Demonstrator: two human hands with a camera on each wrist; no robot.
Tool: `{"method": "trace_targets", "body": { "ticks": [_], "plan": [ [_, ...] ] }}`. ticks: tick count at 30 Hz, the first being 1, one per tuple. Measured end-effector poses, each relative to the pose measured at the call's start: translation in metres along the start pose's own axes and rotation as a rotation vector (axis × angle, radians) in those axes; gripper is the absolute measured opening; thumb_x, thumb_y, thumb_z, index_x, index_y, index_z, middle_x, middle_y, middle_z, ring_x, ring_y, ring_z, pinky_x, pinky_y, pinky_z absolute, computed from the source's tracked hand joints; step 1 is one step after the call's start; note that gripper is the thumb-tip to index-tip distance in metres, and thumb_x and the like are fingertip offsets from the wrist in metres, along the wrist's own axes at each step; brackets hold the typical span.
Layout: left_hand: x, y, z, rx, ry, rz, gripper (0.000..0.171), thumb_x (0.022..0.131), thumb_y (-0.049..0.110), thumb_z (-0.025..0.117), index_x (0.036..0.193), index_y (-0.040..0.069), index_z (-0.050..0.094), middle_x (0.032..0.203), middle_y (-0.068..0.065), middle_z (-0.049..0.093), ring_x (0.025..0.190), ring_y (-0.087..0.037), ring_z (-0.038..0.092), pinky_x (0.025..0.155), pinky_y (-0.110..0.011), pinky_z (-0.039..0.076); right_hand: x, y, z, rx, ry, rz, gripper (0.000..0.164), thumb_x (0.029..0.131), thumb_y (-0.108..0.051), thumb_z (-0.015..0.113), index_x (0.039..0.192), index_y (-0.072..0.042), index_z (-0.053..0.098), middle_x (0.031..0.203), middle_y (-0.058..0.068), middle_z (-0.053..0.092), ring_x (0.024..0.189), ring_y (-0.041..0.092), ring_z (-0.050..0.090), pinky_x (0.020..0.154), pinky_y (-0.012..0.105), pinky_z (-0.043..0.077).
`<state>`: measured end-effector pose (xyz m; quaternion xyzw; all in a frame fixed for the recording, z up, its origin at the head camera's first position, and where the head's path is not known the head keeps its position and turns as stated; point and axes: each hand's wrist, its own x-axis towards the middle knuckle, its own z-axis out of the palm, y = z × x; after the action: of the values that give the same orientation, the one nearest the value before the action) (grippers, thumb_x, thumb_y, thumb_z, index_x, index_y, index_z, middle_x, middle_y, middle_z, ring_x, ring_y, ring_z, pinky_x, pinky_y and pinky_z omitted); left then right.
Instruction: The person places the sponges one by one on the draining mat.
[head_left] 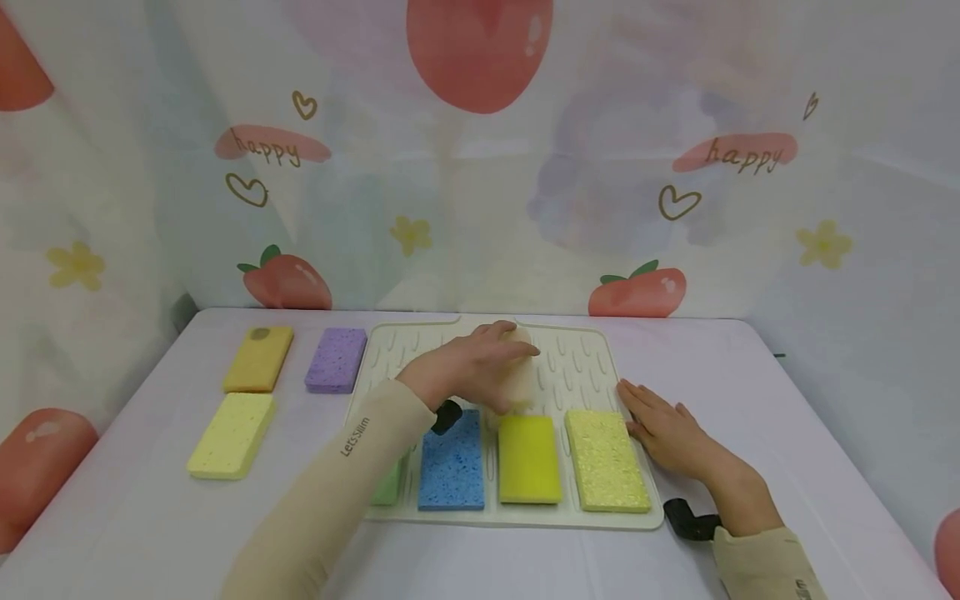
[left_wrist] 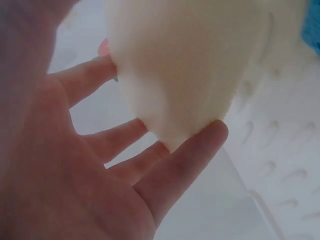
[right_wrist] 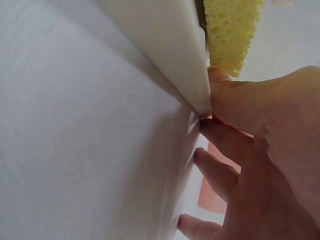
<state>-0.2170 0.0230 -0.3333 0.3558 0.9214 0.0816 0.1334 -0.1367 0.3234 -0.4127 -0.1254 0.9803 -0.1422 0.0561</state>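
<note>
"What is the setting?"

"A white table (head_left: 690,354), with a printed cloth (head_left: 480,187) behind its back edge: strawberries, hearts, yellow flowers."

"Any writing?"

"The cloth says 'happy' twice. The left sleeve (head_left: 330,475) reads 'Let's Slim'; the right sleeve (head_left: 765,562) shows only part of its print."

"And the tray (head_left: 573,367)?"

"It reaches from near the table's back edge toward the front. Along the tray's front edge lie, from the left, a green sponge (head_left: 387,488), partly behind the left sleeve, a blue sponge (head_left: 453,467), a yellow sponge (head_left: 529,460) and a speckled sponge (head_left: 609,461)."

"Outside it?"

"A purple sponge (head_left: 336,360) just beside its left edge; nearer the table's left edge, a tan sponge (head_left: 258,358) with a lemon sponge (head_left: 232,435) in front."

"And the hands?"

"The left hand (head_left: 480,362) grips a cream sponge (left_wrist: 180,50) between thumb and fingers over the tray's back half; whether the sponge touches the tray, one cannot tell. The right hand (head_left: 675,437) rests at the tray's right edge, fingers extended, thumb on the rim."
</note>
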Motion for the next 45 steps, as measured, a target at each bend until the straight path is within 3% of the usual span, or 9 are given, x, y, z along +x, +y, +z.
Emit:
{"method": "trace_targets", "body": {
  "ticks": [9,18,24,32,45],
  "plan": [
    [0.031,0.022,0.007,0.049,0.035,0.019,0.067,0.082,0.042,0.077,0.142,0.033,0.050,0.159,-0.008,0.031,0.143,-0.027,0.036,0.103,-0.043,0.050,-0.003,0.003,0.000,0.006,0.005,0.000,0.058,0.100,-0.016,0.053,0.151,0.006,0.033,0.155,0.028,0.034,0.141,0.051,0.032,0.102,0.081,0.024],
    [0.058,0.039,0.016,0.113,0.110,0.041,0.067,0.085,0.042,0.074,0.146,0.033,0.048,0.160,-0.011,0.031,0.146,-0.028,0.033,0.107,-0.043,0.048,-0.004,0.002,-0.002,0.002,-0.010,0.017,0.059,0.100,-0.017,0.053,0.151,0.005,0.032,0.155,0.028,0.034,0.141,0.051,0.032,0.102,0.081,0.023],
    [0.072,0.049,0.017,0.169,0.119,0.029,0.066,0.087,0.047,0.071,0.147,0.033,0.047,0.157,-0.011,0.035,0.142,-0.028,0.037,0.105,-0.040,0.050,-0.004,0.002,-0.003,-0.001,-0.011,0.016,0.060,0.100,-0.017,0.054,0.152,0.004,0.032,0.155,0.028,0.034,0.141,0.051,0.032,0.103,0.080,0.023],
    [0.085,0.059,0.018,0.187,0.126,0.029,0.065,0.087,0.049,0.071,0.146,0.032,0.050,0.151,-0.011,0.043,0.135,-0.025,0.045,0.103,-0.036,0.050,-0.005,-0.001,-0.004,0.017,0.001,-0.005,0.058,0.100,-0.015,0.054,0.151,0.005,0.034,0.154,0.028,0.035,0.141,0.050,0.033,0.103,0.081,0.023],
    [0.091,0.066,0.029,0.171,0.139,0.024,0.059,0.088,0.046,0.069,0.142,0.030,0.054,0.138,-0.006,0.051,0.120,-0.019,0.051,0.097,-0.033,0.053,-0.003,-0.004,-0.004,0.029,-0.004,0.005,0.056,0.101,-0.014,0.051,0.152,0.004,0.033,0.156,0.027,0.033,0.143,0.050,0.031,0.104,0.081,0.021]
  ]
}}
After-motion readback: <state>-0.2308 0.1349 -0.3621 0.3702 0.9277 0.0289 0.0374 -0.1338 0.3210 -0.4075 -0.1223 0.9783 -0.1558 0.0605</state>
